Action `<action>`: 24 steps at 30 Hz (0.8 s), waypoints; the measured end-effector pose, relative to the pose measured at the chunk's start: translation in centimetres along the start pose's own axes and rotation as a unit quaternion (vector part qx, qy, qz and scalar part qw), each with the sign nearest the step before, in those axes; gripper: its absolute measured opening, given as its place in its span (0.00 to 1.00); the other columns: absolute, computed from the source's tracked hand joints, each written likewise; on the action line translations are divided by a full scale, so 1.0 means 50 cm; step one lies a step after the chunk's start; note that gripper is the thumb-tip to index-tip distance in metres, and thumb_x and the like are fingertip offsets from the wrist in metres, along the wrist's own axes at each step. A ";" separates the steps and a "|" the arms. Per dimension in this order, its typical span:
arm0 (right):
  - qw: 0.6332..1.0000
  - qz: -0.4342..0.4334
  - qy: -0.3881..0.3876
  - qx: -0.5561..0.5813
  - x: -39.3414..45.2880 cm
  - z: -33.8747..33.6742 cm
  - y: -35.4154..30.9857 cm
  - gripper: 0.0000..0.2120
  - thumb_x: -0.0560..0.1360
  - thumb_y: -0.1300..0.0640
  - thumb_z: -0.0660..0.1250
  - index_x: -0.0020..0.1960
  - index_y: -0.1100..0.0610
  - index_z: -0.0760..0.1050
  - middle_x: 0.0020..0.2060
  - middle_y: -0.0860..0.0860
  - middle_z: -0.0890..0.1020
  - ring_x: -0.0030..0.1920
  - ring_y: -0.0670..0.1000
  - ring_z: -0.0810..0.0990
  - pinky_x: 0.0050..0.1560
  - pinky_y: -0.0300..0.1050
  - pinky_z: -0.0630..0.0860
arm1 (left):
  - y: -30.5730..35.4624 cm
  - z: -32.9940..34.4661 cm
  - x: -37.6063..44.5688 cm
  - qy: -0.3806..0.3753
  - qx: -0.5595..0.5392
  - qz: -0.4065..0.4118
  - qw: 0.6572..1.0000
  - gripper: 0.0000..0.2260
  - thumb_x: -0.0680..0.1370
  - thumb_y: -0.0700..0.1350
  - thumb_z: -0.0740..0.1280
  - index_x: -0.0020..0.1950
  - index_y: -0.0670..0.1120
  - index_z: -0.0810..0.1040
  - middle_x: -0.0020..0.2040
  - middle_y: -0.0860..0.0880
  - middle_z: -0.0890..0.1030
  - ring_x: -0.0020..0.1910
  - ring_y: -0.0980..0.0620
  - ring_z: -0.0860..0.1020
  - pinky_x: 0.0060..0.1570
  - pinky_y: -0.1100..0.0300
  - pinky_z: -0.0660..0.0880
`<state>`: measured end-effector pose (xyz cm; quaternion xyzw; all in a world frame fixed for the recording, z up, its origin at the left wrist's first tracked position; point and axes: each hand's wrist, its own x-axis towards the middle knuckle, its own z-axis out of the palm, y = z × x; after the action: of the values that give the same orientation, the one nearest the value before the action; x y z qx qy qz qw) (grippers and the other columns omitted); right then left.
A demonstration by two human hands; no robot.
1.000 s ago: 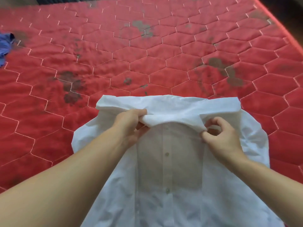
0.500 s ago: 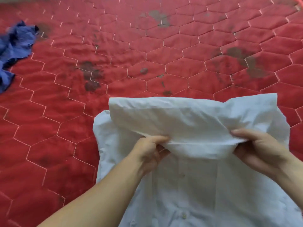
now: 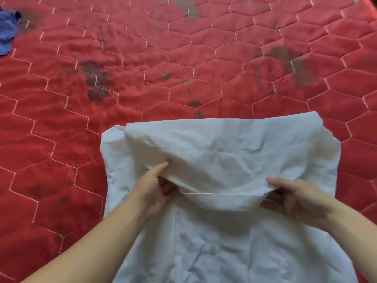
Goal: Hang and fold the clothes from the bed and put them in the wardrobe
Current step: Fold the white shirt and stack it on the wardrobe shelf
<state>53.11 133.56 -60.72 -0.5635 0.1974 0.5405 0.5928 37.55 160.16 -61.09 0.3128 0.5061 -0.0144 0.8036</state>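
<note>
Since half a second ago both hands have drawn the folded-over end of the shirt (image 3: 224, 152) further toward the person, so the flap now covers more of the buttoned front, and the left thumb has lifted to point along the cloth. The left hand (image 3: 155, 190) pinches the flap's near edge at its left end, thumb on top and fingers curled beneath. The right hand (image 3: 295, 199) grips the same edge at its right end, thumb flat along the top, fingers tucked under the cloth. The white shirt lies front up on the bed (image 3: 183, 58), its lower part running off the bottom of the view, one button (image 3: 212, 250) showing on the placket below the flap. The bed's red quilted cover has hexagon stitching and several dark stains. A blue garment (image 3: 7, 33) lies crumpled at the far left edge, well apart from the shirt.
</note>
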 end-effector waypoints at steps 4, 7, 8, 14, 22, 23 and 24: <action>0.991 -0.080 0.103 0.025 0.004 -0.017 -0.039 0.18 0.74 0.46 0.67 0.58 0.56 0.79 0.50 0.55 0.85 0.48 0.54 0.85 0.43 0.50 0.81 | 0.030 -0.025 0.019 0.044 -0.022 0.057 0.997 0.13 0.77 0.54 0.67 0.55 0.47 0.79 0.40 0.51 0.86 0.40 0.53 0.85 0.41 0.56 0.78; 0.968 -0.142 0.196 0.061 0.017 -0.034 -0.077 0.12 0.78 0.47 0.64 0.57 0.54 0.76 0.49 0.52 0.83 0.48 0.51 0.83 0.42 0.48 0.78 | 0.064 -0.019 0.034 0.063 -0.017 0.090 0.994 0.14 0.75 0.56 0.70 0.54 0.48 0.79 0.41 0.51 0.86 0.40 0.54 0.85 0.39 0.57 0.79; 0.965 -0.149 0.206 0.060 0.019 -0.036 -0.087 0.11 0.78 0.49 0.64 0.56 0.54 0.76 0.49 0.52 0.83 0.48 0.51 0.82 0.42 0.47 0.77 | 0.076 -0.017 0.040 0.070 -0.017 0.100 0.992 0.14 0.75 0.54 0.70 0.55 0.47 0.80 0.42 0.51 0.86 0.41 0.54 0.85 0.39 0.58 0.79; 0.980 -0.162 0.106 0.043 -0.002 -0.073 -0.097 0.09 0.70 0.61 0.63 0.44 0.54 0.82 0.40 0.51 0.84 0.39 0.50 0.85 0.42 0.52 0.83 | 0.135 -0.023 0.077 0.120 -0.027 0.166 0.978 0.16 0.78 0.46 0.69 0.65 0.45 0.78 0.55 0.47 0.84 0.47 0.54 0.84 0.39 0.59 0.80; 0.969 -0.150 0.171 -0.093 0.021 -0.107 -0.095 0.14 0.73 0.49 0.70 0.54 0.55 0.79 0.44 0.53 0.87 0.42 0.53 0.86 0.33 0.45 0.82 | 0.133 -0.049 0.085 0.134 -0.018 0.122 0.983 0.14 0.78 0.52 0.68 0.61 0.48 0.79 0.47 0.50 0.86 0.45 0.53 0.85 0.36 0.58 0.81; 0.962 -0.168 0.201 -0.081 0.024 -0.110 -0.103 0.11 0.74 0.52 0.69 0.53 0.57 0.80 0.44 0.54 0.86 0.41 0.53 0.86 0.33 0.45 0.81 | 0.131 -0.053 0.083 0.129 -0.013 0.121 0.984 0.14 0.79 0.52 0.67 0.61 0.48 0.79 0.46 0.51 0.86 0.45 0.54 0.85 0.36 0.58 0.81; 0.957 -0.175 0.221 -0.069 0.026 -0.114 -0.109 0.08 0.75 0.55 0.69 0.52 0.58 0.80 0.44 0.55 0.86 0.42 0.53 0.86 0.34 0.46 0.81 | 0.128 -0.060 0.082 0.126 -0.004 0.119 0.985 0.12 0.79 0.51 0.66 0.61 0.48 0.79 0.46 0.51 0.86 0.45 0.53 0.85 0.36 0.58 0.81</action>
<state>60.40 130.28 -60.97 -0.7342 0.1837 0.3028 0.5792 39.30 168.07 -62.21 0.3675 0.5621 0.1230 0.7307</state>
